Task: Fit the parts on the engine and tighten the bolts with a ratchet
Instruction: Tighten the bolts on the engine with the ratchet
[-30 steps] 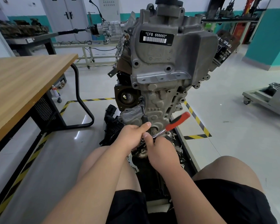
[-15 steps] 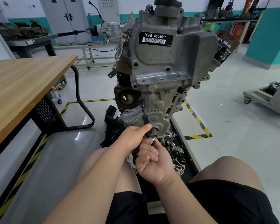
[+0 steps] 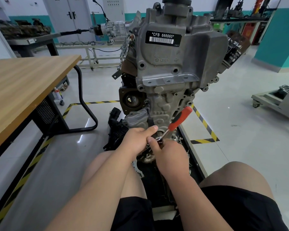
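Ratchet (image 3: 179,119) low on engine (image 3: 165,72) near face

Red handle slants up right. Right hand (image 3: 171,158) pinches the ratchet head; left hand (image 3: 136,139) curls beside it, grasp hidden, cannot tell. Label (image 3: 163,38) up top reads "*CFB 666660*".

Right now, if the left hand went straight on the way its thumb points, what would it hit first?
The left hand would probably meet the engine low on its front, just past the thumb tip. The ratchet head lies close beside that line, by the right hand; depth is unclear.
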Demonstrator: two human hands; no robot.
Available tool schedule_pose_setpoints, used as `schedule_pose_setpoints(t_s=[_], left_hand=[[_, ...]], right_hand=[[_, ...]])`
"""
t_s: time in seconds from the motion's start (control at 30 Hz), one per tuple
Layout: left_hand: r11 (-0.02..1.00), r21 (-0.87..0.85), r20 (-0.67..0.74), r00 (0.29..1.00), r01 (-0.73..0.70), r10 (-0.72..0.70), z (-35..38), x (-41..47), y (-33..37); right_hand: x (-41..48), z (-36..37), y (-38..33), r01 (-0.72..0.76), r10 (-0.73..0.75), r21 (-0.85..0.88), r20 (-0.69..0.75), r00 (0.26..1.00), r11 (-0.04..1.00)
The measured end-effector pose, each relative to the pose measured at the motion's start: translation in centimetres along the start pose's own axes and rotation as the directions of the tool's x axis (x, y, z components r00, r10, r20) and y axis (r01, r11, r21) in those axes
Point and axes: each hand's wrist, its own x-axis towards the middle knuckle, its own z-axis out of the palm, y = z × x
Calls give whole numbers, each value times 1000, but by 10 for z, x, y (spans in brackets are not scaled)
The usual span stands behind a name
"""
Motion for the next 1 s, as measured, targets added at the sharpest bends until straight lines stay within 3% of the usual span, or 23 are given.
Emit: schedule_pose_setpoints(t_s=[0.1, 0.13, 0.2, 0.27, 0.33, 0.43, 0.53, 0.6, 0.63, 0.67, 0.73, 0.77, 0.8, 0.83, 0.9, 1.0], left_hand=[[1000, -22, -3, 1000, -11, 11, 0, -3, 2], [1000, -12, -11, 1000, -8, 8, -1, -4, 2], [1000, 26, -13, 1000, 12, -12, -1, -6, 3], [998, 45, 16, 999, 41, -41, -1, -7, 4], [998, 22, 77, 995, 61, -62, 1, -9, 4], [997, -22, 133, 989, 74, -71, 0, -10, 5], [997, -38, 119, 991, 69, -64, 0, -8, 4], [998, -24, 93, 994, 60, -58, -1, -8, 3], [999, -17, 73, 996, 52, -51, -1, -8, 3], [999, -18, 47, 998, 41, -40, -1, -7, 2], [1000, -17, 5, 1000, 16, -16, -2, -5, 1], [1000, -12, -2, 1000, 9, -9, -3, -5, 1], [1000, -13, -4, 1000, 5, -5, -2, -4, 0], [1000, -16, -6, 1000, 1, -1, -2, -3, -1], [1000, -24, -19, 1000, 0, -1, -2, -1, -2], [1000, -13, -19, 1000, 4, -5, -3, 0, -2]], right_hand=[[-5, 2, -4, -102, 87, 357, 57, 995, 929], [-7, 3, -8, -208, 151, 548, 148, 977, 810], [-12, 6, -16, -476, 220, 810, 423, 879, 343], [-14, 6, -20, -624, 123, 773, 635, 763, -115], [-15, 4, -22, -680, -17, 645, 721, 693, -348], [-17, 1, -24, -711, -179, 466, 757, 628, -526], [-17, -1, -24, -720, -255, 387, 752, 609, -576], [-17, 1, -27, -740, -157, 476, 782, 603, -475], [-17, 4, -28, -746, -35, 579, 782, 623, -329], [-17, 6, -28, -724, 110, 683, 730, 675, -97], [-18, 8, -24, -513, 274, 698, 434, 858, 500], [-18, 6, -21, -346, 239, 567, 257, 937, 748], [-17, 4, -17, -185, 143, 373, 139, 980, 909], [-16, 3, -13, -62, 47, 179, 88, 995, 982], [-11, 3, -7, 42, -39, -45, 48, 998, 998], [-9, 6, -5, 44, -43, -68, 11, 999, 997]])
